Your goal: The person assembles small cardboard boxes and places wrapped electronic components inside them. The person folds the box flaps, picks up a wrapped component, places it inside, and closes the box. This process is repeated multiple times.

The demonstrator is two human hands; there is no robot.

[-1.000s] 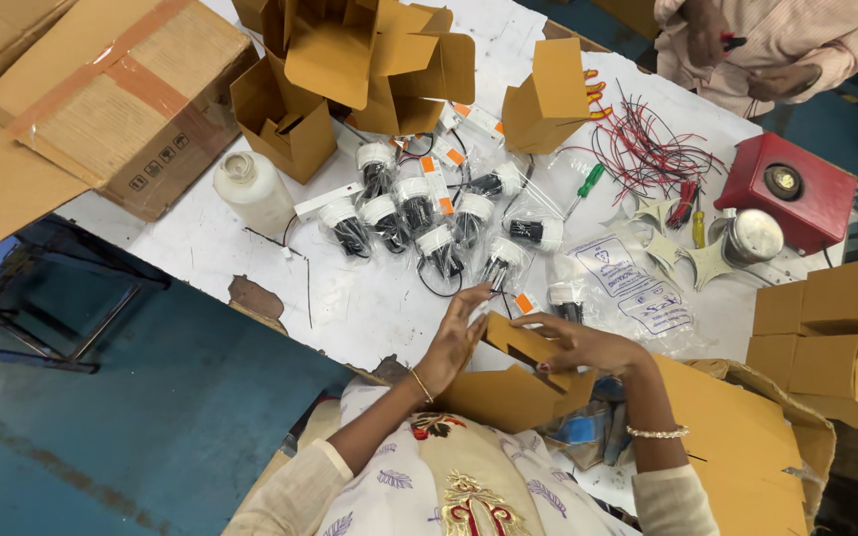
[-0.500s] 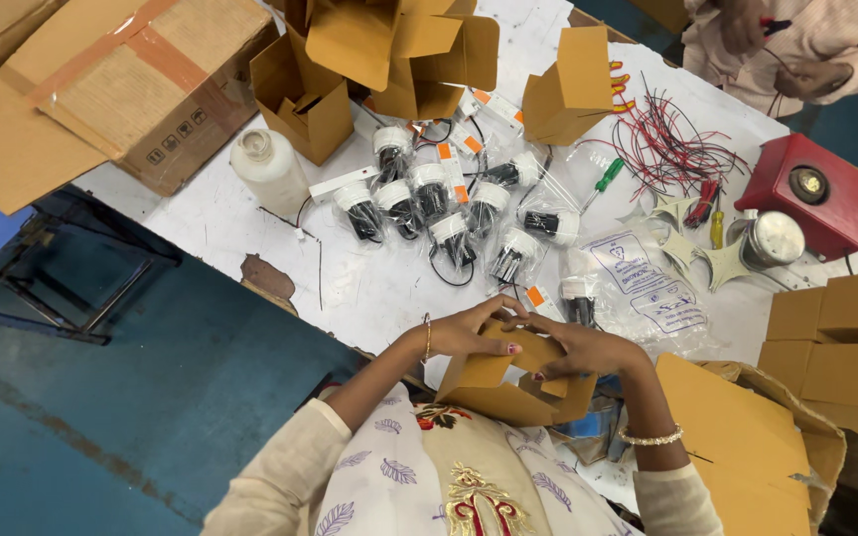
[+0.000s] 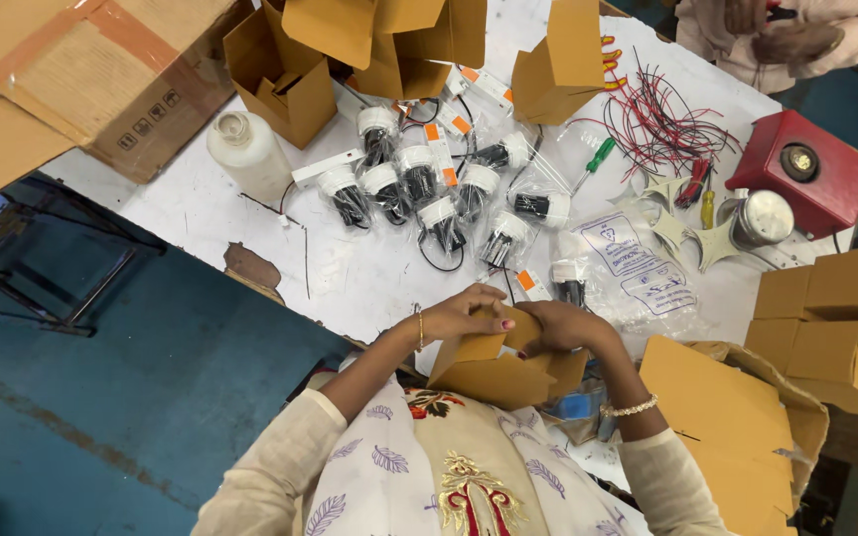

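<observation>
I am seeing a small brown cardboard box [image 3: 494,367] being held at the near edge of the white desk [image 3: 369,268], just above the person's lap. The left hand [image 3: 464,316] is lying over the box's top left corner with its fingers [image 3: 494,320] curled closed against a flap. The right hand [image 3: 563,326] is gripping the box from the other side, its fingers wrapped shut around the upper edge, and the two hands are almost touching over the box.

Just beyond the box, a cluster of small black and white lamp fittings in clear bags [image 3: 429,189] is lying spread across the desk. Farther from the box and to the left, a white plastic bottle [image 3: 248,154] is standing near an open brown carton [image 3: 285,84]. Beyond the box to the right, a green-handled screwdriver [image 3: 596,159] is resting beside a bundle of red wires [image 3: 662,124], and a red square device [image 3: 811,169] is sitting near the far right corner. Right of the box, a stack of closed brown boxes [image 3: 846,318] is standing off the desk. At the far end of the desk from the box, another person's hands [image 3: 782,35] are working, and I cannot tell what they are holding.
</observation>
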